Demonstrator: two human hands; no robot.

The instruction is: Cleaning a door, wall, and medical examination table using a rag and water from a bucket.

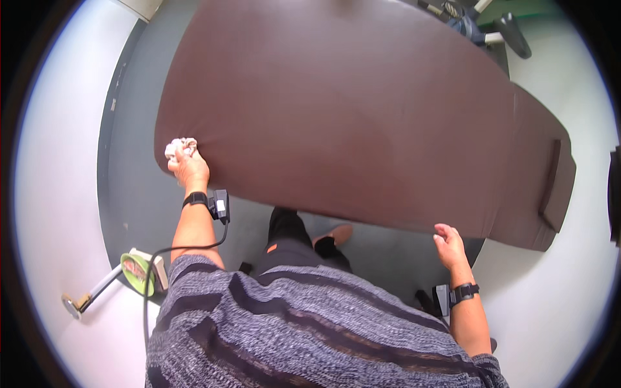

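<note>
A brown padded couch (339, 111), like a treatment table, fills the space before me. At its near left corner my left hand (190, 167) grips a crumpled whitish cloth (182, 146) and presses it on the upholstery. My right hand (450, 246) hangs at the couch's near edge towards the right, fingers slightly curled and apart, holding nothing. Whether its fingertips touch the edge I cannot tell. On the right, a narrower headrest section (533, 165) with a raised strip (550, 184) adjoins the main pad.
A green container (137, 274) stands low on my left, near a metal bar (99, 288) by the wall. A black cable (179, 248) runs from the device (220, 206) on my left wrist. Beyond the couch is equipment with a dark pedal-like part (514, 36). Grey floor (140, 145) shows on the left.
</note>
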